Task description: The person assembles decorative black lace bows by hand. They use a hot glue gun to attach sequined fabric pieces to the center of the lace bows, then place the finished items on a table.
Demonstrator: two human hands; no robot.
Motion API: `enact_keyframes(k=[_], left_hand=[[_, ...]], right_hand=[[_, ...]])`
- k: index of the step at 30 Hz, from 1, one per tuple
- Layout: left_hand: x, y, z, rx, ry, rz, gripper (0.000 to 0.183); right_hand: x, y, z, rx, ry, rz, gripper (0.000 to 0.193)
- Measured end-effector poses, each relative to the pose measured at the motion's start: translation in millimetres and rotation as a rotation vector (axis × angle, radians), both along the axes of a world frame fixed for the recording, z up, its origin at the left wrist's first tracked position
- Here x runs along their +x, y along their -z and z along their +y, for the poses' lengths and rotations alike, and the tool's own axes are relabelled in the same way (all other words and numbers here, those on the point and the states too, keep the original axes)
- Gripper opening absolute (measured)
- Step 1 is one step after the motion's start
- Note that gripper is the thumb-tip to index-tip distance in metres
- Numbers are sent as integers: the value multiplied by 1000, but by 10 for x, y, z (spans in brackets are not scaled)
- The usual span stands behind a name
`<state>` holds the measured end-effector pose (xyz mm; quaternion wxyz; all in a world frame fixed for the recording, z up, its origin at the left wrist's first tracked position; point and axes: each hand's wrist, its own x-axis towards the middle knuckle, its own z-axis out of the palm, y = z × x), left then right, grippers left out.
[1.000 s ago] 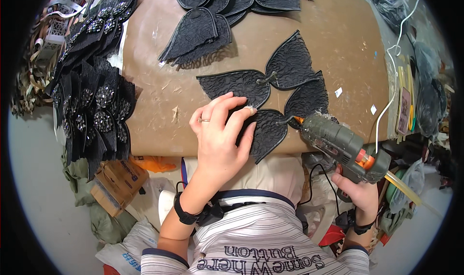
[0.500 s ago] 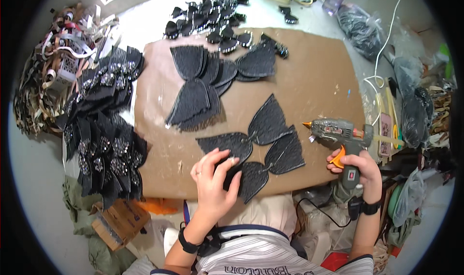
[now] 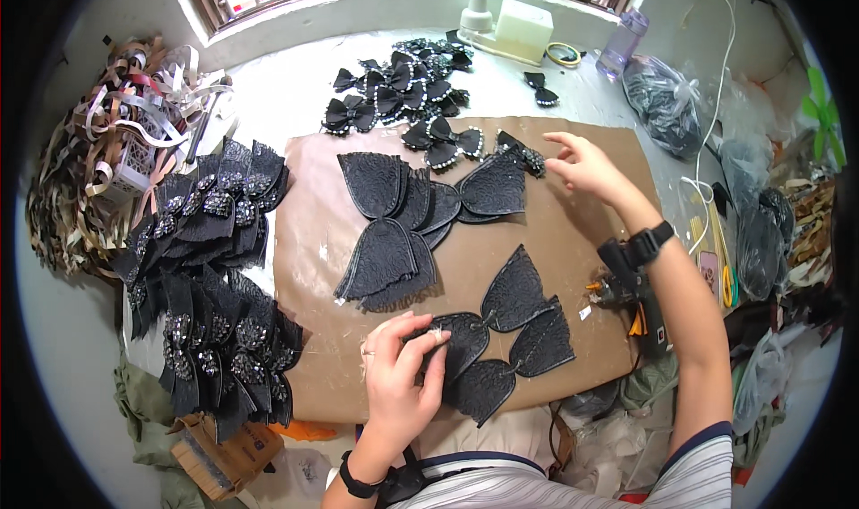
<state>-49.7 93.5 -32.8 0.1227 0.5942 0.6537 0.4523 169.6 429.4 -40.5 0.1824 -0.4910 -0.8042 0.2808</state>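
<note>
My left hand (image 3: 403, 375) is closed at the left wing of a black textured fabric bow (image 3: 514, 290); its curled fingers cover that wing's tip. Just below lies a second black bow (image 3: 541, 339), its wings partly beneath the first. My right hand (image 3: 586, 165) reaches to the far side of the brown mat, thumb and forefinger apart and holding nothing. Left of those fingertips is a small black bow with sparkling trim (image 3: 523, 154). A dark glue gun (image 3: 651, 317) with an orange trigger lies at the right, partly hidden by my right forearm.
Larger black bows (image 3: 389, 241) lie stacked on the brown mat (image 3: 591, 232). Small bead-edged bows (image 3: 398, 93) are heaped beyond it. Black bows with sparkling centres (image 3: 210, 330) pile at the left, near a ribbon heap (image 3: 98, 187). A bottle (image 3: 624, 44) stands far right.
My right hand has let go of the glue gun, now lying on the mat, and moved away toward the small bow. The view has tilted up; my left hand stays at the bow.
</note>
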Motion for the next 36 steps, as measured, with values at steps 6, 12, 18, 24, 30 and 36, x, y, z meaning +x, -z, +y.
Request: enact_keyframes(k=[6, 12, 18, 24, 30, 36], left_hand=[[-100, 86, -122, -16, -25, -62, 22], [-68, -99, -48, -23, 67, -302, 25], [227, -204, 229, -123, 342, -972, 56], [237, -229, -32, -113, 405, -627, 25], [299, -128, -345, -207, 249, -648, 26], [362, 115, -102, -293, 19, -727, 26]], right_hand=[[-277, 27, 43, -223, 97, -125, 43], [69, -392, -173, -63, 10, 99, 40], [-9, -1209, -1625, -528, -116, 313, 43], [86, -1122, -2240, -1009, -74, 576, 67], [148, -730, -2444, -963, -61, 479, 14], [-155, -568, -2331, -415, -46, 186, 16]])
